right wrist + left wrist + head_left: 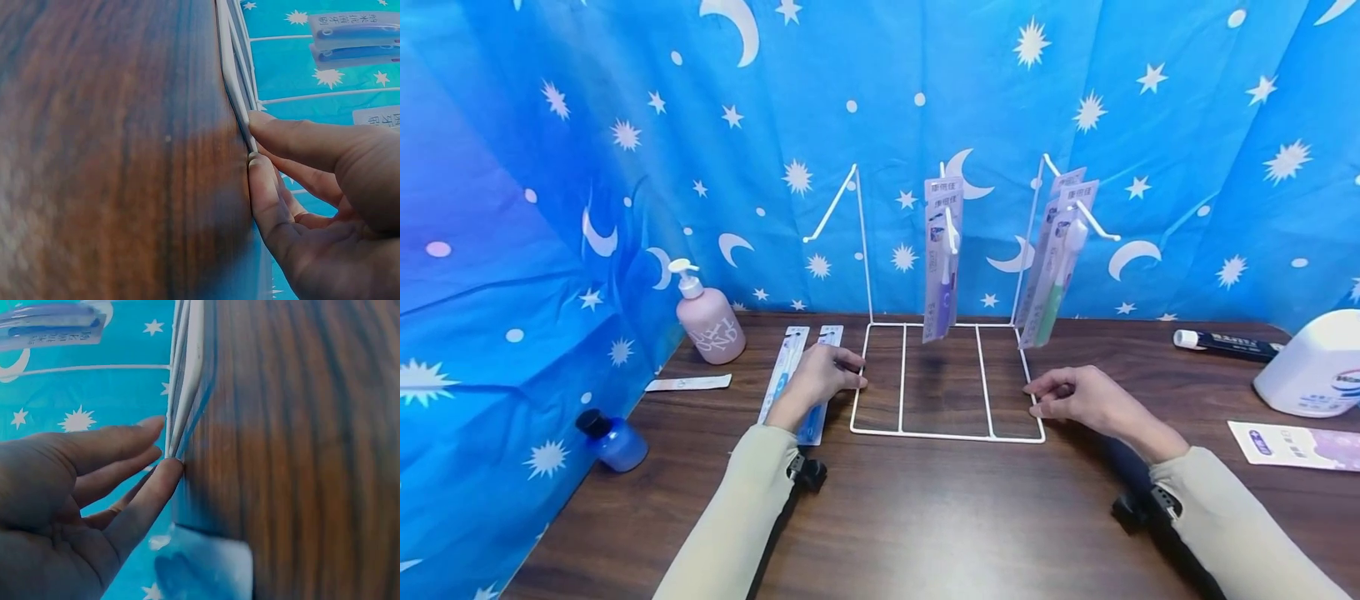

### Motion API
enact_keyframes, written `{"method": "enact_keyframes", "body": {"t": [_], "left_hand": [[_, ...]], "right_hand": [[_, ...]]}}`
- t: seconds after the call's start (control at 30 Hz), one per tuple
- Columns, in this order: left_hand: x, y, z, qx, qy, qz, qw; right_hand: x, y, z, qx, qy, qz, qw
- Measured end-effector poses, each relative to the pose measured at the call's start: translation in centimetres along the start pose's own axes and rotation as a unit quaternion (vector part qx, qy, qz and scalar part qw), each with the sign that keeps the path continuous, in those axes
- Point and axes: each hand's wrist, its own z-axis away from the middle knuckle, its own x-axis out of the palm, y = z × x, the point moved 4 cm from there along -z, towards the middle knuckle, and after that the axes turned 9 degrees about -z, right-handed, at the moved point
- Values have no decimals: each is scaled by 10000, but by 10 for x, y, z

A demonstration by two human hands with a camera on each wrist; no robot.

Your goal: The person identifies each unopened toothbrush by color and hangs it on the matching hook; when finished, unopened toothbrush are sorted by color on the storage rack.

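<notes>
A white wire display rack [947, 436] stands on the table, with three prongs angled forward at its top. Packaged toothbrushes hang from two of them: purple-handled ones [943, 275] in the middle and green-handled ones [1054, 283] on the right. The left prong [829, 208] is bare. At the base's left side wire, my left hand [822, 375] holds the wire between fingertips and thumb. My right hand [1086, 400] pinches the right side wire, thumb and finger meeting on it in the right wrist view. Two packaged blue toothbrushes [782, 367] lie partly under my left forearm.
Left of the rack are a pink pump bottle [711, 325], a small white packet [688, 383] and a blue bottle with black cap [617, 442]. On the right sit a black tube [1232, 344], a white bottle [1311, 367] and a purple-white packet [1292, 444]. A starry blue curtain [760, 100] hangs behind.
</notes>
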Motion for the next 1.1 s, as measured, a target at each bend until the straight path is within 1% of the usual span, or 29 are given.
{"method": "enact_keyframes", "body": {"t": [0.1, 0.17, 0.27, 0.33, 0.47, 0.53, 0.67, 0.77, 0.93, 1.1], "left_hand": [[-3, 1, 3, 209, 86, -62, 9997], [-8, -1, 7, 224, 194, -66, 9995], [-21, -8, 13, 109, 443, -69, 9989], [-30, -13, 15, 2, 673, -117, 9977], [-49, -23, 12, -220, 1062, -269, 9937], [-55, -30, 8, -392, 1142, -322, 9922], [-61, -43, -1, -753, 1150, -389, 9897], [-62, -50, -8, -861, 1130, -450, 9888], [-66, -59, -16, -962, 1238, -537, 9862], [-67, -66, -19, -1260, 1071, -498, 9850]], "right_hand": [[1, 2, 3, 28, 26, 53, 10000], [2, 3, 4, -4, 24, 49, 10000], [3, 4, 4, -73, 5, -16, 10000], [4, 4, 2, -94, 2, -65, 9999], [5, 4, 1, -94, 14, -82, 9999], [5, 4, 0, -52, 12, -85, 9999], [5, 5, 1, -2, 18, -58, 10000], [3, 5, 2, -27, 30, -26, 10000], [1, 1, 0, -103, -1, -31, 9999], [0, -2, -2, -104, -30, -40, 9999]]}}
